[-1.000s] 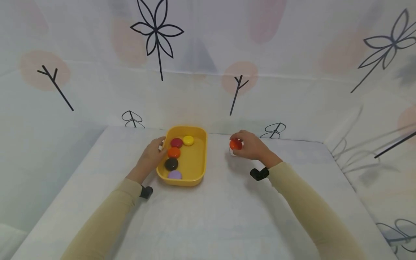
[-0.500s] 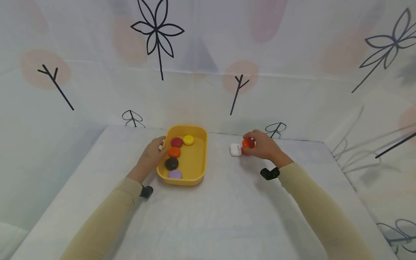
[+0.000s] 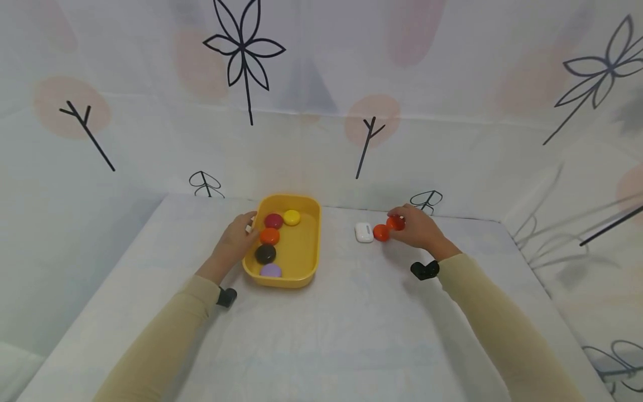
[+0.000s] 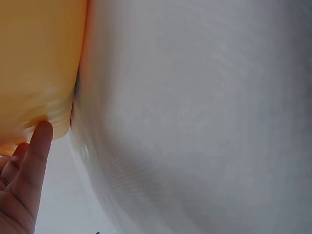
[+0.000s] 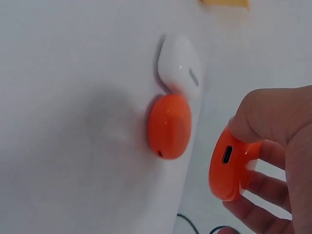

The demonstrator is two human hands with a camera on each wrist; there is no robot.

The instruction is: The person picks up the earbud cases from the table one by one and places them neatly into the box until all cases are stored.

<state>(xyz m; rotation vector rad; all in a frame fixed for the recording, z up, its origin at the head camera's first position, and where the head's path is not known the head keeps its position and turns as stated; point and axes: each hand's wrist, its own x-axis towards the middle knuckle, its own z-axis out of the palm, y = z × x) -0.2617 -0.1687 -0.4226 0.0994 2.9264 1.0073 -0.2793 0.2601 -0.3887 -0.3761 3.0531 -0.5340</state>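
Observation:
At the left side of a yellow tray (image 3: 305, 237), my left hand (image 3: 235, 237) grips the tray's wall, thumb at the rim. In the left wrist view, fingers (image 4: 36, 161) lie along its outside. My right hand (image 3: 419, 229) pinches a glossy orange earbud case (image 5: 226, 168) between thumb and fingers, its charging port showing. Just left of it, a second orange earbud case (image 5: 169, 126) rests on the table, beside a white earbud case (image 5: 178, 66). The right wrist view shows the held case apart from the one on the table.
Several smooth rounded pieces lie along the tray's left side: dark red (image 3: 273, 221), yellow (image 3: 291, 217), orange (image 3: 269, 236), black (image 3: 265, 254) and lilac (image 3: 271, 270). A patterned cloth (image 3: 301, 145) hangs behind the white-covered table (image 3: 326, 340).
My right hand has moved right from above the white case, which came into sight. An orange case now sits on the table beside it, another in my hand. The left hand stays put.

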